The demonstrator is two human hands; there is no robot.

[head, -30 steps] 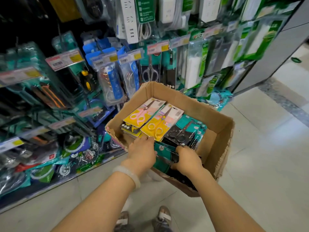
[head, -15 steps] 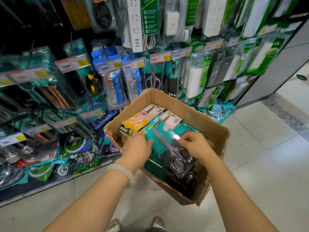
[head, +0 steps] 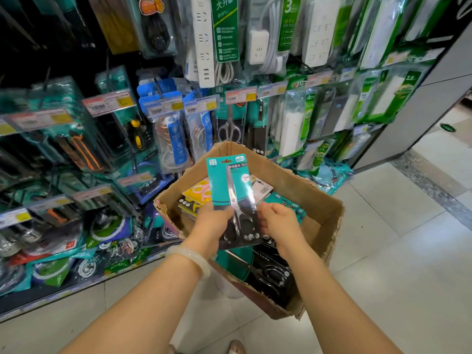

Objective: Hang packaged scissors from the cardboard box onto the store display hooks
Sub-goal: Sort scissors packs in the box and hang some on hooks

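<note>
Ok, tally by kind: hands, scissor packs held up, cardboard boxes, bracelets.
Hands: 2, left hand and right hand
Teal scissors pack, held up by both: 1
Cardboard box: 1
Bracelet: 1
Total: 5

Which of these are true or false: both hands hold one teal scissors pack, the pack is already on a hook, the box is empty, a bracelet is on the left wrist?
1. Both the left hand and right hand hold the teal pack. True.
2. The pack hangs on a hook. False: it is held upright above the box.
3. The box is empty. False: more packs lie inside, including a yellow pack.
4. A bracelet is on the left wrist. True.
</note>
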